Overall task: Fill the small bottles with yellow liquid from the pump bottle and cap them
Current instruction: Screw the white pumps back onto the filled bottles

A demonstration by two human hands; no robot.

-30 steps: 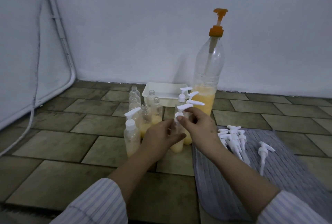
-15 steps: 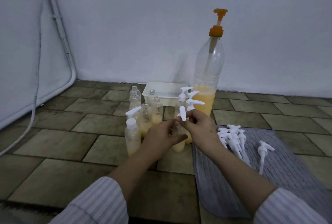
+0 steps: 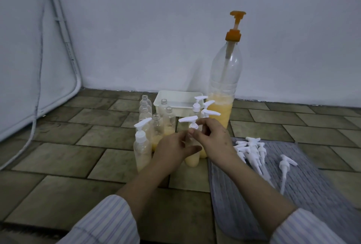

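My left hand (image 3: 173,150) grips a small bottle (image 3: 192,160) with yellow liquid at its bottom, standing on the floor tiles. My right hand (image 3: 212,138) pinches the collar of a white pump cap (image 3: 188,120) sitting on that bottle's neck, its nozzle pointing left. The tall pump bottle (image 3: 223,91) with an orange pump stands behind, holding yellow liquid low down. A capped small bottle (image 3: 142,149) stands at the left. Several uncapped small bottles (image 3: 158,126) cluster behind it, and capped ones (image 3: 197,106) stand near the pump bottle.
A white tray (image 3: 176,100) sits against the wall behind the bottles. Several loose white pump caps (image 3: 252,151) lie on a grey mat (image 3: 312,194) to the right. A white panel with a cable (image 3: 39,67) leans at the left.
The pump cap's nozzle has turned under my right hand's fingers, from pointing right, through facing me, to pointing left. My left hand stays on the bottle.
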